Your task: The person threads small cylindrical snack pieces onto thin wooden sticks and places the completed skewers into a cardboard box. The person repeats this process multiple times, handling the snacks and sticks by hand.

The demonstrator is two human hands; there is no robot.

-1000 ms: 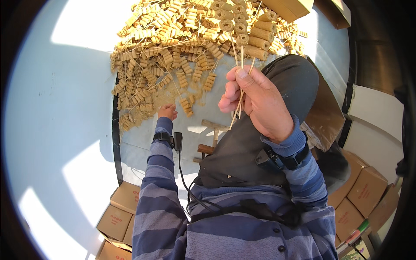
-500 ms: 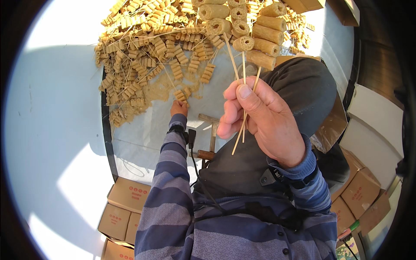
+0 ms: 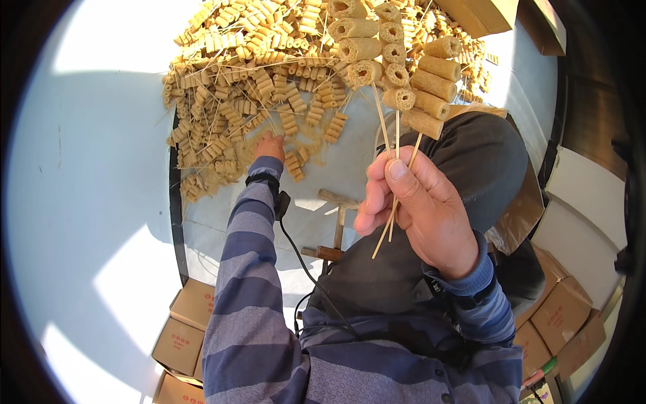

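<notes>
My right hand (image 3: 424,202) grips three thin wooden skewers, which fan out and cross between thumb and fingers. Hollow golden-brown food rolls are threaded on each: a left skewer (image 3: 359,48), a middle skewer (image 3: 396,54) and a right skewer (image 3: 432,89). Farther off, my left hand (image 3: 269,145) reaches to the near edge of a large pile of similar skewers (image 3: 229,87). Its fingers are small and partly hidden, so I cannot make out whether they hold anything. A short skewer of rolls (image 3: 295,165) lies just to its right.
The pile lies on a pale sheet (image 3: 229,222) with crumbs near its edge. A wooden-handled T-shaped tool or stand (image 3: 338,225) is by my leg. Cardboard boxes (image 3: 178,343) stand at lower left, others (image 3: 558,303) at right. An open carton (image 3: 481,13) is at the top.
My left hand has moved away from the short skewer, farther forward and left along the pile's edge. The right hand still holds its three skewers. The whole view has shifted slightly.
</notes>
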